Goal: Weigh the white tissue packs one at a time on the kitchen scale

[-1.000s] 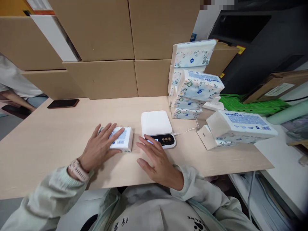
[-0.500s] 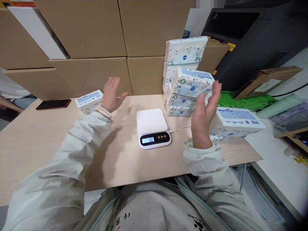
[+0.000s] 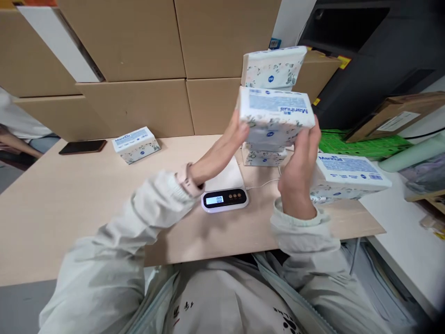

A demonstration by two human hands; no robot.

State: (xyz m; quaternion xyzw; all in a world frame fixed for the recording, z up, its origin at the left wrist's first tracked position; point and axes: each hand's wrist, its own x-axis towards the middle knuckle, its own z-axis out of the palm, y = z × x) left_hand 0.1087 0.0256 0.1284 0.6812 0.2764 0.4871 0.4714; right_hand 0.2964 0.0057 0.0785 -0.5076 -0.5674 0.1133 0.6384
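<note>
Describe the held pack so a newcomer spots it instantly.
On the table, find the white scale. Up and right of it in view, before the stacked packs, is a blue-lettered white pack. Unlike its neighbours, it is held between the left hand and right hand.

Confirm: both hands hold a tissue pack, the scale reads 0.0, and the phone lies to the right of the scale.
No: the head view shows the phone to the left of the scale. The left hand and right hand hold a tissue pack, and the scale reads 0.0.

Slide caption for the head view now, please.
Left hand and right hand hold a wrapped Manhua pack between them; the scale reads 0.0.
</note>
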